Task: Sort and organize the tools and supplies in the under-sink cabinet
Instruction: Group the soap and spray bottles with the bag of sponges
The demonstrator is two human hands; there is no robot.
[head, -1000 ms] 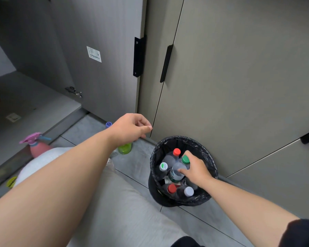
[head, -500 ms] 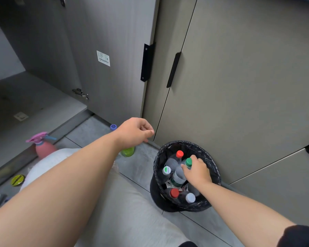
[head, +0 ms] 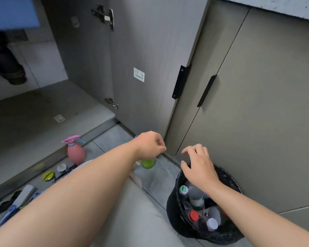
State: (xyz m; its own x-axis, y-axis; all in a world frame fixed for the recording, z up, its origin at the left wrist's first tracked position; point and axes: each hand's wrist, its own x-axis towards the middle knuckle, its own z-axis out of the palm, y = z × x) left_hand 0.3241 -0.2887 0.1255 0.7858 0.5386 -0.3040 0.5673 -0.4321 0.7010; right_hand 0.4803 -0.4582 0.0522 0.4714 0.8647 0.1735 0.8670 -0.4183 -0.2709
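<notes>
Hovering my right hand [head: 197, 169], fingers spread and empty, over the bottle-filled bin [head: 227, 234] at 5 o'clock, my left hand [head: 149, 145] loosely curled above the green bottle [head: 147, 163], I judge sorting unfinished: the pink sprayer [head: 75, 152] and tools at 8 o'clock lie outside the cabinet.

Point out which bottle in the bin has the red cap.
The red-capped bottle sits low in the black bin, near its left wall; the caps beside it are white and green-and-white.
</notes>
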